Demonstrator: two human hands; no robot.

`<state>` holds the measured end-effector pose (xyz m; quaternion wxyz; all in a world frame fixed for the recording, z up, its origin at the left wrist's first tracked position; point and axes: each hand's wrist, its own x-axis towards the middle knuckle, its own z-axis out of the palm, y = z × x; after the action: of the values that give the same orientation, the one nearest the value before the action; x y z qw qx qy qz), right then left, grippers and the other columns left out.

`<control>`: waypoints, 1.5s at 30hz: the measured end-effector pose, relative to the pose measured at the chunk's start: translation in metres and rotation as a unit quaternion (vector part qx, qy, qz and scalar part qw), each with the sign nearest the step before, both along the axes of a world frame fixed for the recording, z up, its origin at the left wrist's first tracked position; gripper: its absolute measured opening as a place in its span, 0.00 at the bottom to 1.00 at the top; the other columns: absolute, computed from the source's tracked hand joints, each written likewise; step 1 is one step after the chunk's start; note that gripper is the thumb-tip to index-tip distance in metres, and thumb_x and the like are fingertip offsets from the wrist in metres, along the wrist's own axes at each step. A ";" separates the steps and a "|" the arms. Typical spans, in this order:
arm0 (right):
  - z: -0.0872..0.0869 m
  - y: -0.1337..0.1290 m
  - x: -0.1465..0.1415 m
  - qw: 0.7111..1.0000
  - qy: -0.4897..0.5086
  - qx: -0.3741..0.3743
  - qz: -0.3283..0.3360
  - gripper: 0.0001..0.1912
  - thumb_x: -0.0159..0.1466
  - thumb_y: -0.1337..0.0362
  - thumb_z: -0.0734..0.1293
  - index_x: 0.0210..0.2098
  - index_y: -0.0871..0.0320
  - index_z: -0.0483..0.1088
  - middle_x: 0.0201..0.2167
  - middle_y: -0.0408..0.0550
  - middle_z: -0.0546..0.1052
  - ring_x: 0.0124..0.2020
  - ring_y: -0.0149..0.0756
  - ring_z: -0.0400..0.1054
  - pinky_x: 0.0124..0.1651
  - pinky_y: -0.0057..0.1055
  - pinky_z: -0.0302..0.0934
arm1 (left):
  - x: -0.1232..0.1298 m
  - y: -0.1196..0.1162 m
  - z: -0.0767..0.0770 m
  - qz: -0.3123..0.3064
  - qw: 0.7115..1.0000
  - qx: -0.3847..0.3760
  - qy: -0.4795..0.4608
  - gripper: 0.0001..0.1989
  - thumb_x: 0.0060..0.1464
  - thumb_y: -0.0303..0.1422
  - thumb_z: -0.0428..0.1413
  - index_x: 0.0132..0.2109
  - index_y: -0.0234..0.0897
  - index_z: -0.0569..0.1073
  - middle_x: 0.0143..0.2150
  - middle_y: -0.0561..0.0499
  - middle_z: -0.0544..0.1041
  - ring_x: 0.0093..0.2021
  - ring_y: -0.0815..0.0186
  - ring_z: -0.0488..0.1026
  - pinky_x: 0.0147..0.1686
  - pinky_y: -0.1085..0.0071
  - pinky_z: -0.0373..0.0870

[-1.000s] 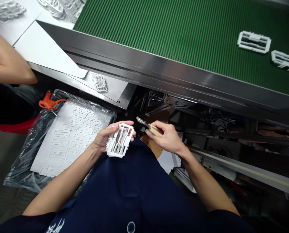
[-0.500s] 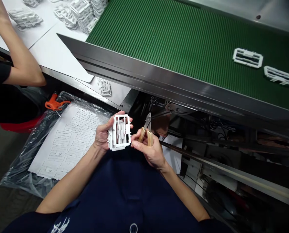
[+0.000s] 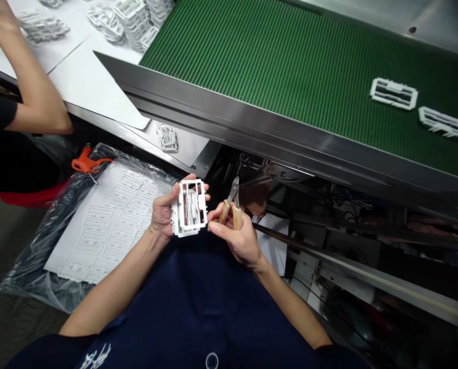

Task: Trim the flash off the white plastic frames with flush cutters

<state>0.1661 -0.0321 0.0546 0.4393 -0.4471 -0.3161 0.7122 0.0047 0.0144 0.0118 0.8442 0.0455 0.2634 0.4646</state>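
Observation:
White plastic frames (image 3: 190, 207), overlapping one another, are gripped in my left hand (image 3: 163, 212), the thumb along their left edge and fingertips showing past the right side. My right hand (image 3: 241, 238) is closed around side cutters (image 3: 233, 197) with pale wooden-looking handles. The cutters' metal jaws point up, and their handles are somewhat apart. A small gap separates the cutters from the frames. Two similar white frames (image 3: 394, 94) lie on the green conveyor belt (image 3: 275, 66) at the upper right.
A metal rail (image 3: 252, 120) edges the belt. Stacked white parts (image 3: 131, 23) stand on the table at the upper left, where another person's arm (image 3: 37, 87) rests. Below lie a plastic-lined box with a printed-looking sheet (image 3: 98, 236) and an orange air gun (image 3: 86, 161).
Almost nothing differs. The view has shifted very slightly; both hands keep their hold on the frames and the side cutters.

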 end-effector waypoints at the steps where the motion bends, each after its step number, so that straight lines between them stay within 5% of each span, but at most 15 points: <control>1: 0.000 0.000 0.000 1.000 -0.003 -0.003 -0.001 0.10 0.54 0.65 0.71 0.33 0.58 0.66 0.32 0.44 0.71 0.32 0.29 0.64 0.37 0.28 0.61 | 0.000 0.000 0.000 -0.001 1.000 -0.002 0.004 0.12 0.54 0.34 0.58 0.46 0.39 0.74 0.44 0.44 0.77 0.41 0.53 0.76 0.35 0.54 0.76; 14: -0.001 0.001 0.000 1.000 -0.014 -0.006 -0.008 0.11 0.53 0.64 0.71 0.33 0.57 0.66 0.33 0.44 0.72 0.32 0.29 0.64 0.38 0.28 0.61 | 0.000 0.002 -0.005 -0.012 1.000 -0.025 0.007 0.11 0.57 0.36 0.54 0.46 0.41 0.74 0.46 0.45 0.76 0.44 0.53 0.75 0.41 0.49 0.73; 22: 0.002 0.004 -0.004 1.000 -0.003 0.008 -0.014 0.11 0.52 0.65 0.72 0.32 0.57 0.67 0.32 0.43 0.71 0.32 0.30 0.64 0.40 0.29 0.62 | 0.004 0.000 -0.008 -0.020 0.999 -0.032 -0.028 0.12 0.61 0.37 0.49 0.46 0.41 0.74 0.45 0.48 0.77 0.41 0.60 0.75 0.37 0.65 0.75; 35: 0.008 0.001 -0.009 0.996 0.031 -0.029 -0.075 0.13 0.52 0.67 0.72 0.34 0.56 0.66 0.32 0.42 0.71 0.30 0.29 0.66 0.39 0.30 0.65 | -0.010 0.004 0.032 0.099 0.978 0.170 0.075 0.16 0.46 0.31 0.64 0.45 0.36 0.75 0.45 0.41 0.77 0.44 0.51 0.74 0.35 0.65 0.76; 45: 0.009 0.001 -0.013 0.994 0.029 -0.038 -0.097 0.12 0.51 0.66 0.73 0.33 0.57 0.67 0.30 0.41 0.70 0.28 0.27 0.64 0.36 0.29 0.65 | -0.011 -0.002 0.039 0.118 0.968 0.189 0.119 0.17 0.46 0.32 0.64 0.45 0.35 0.75 0.46 0.40 0.76 0.46 0.48 0.73 0.36 0.66 0.76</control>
<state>0.1533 -0.0315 0.0640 0.4974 -0.4714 -0.2310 0.6907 -0.0068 0.0122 0.0508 0.7220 0.2276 0.2733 0.5935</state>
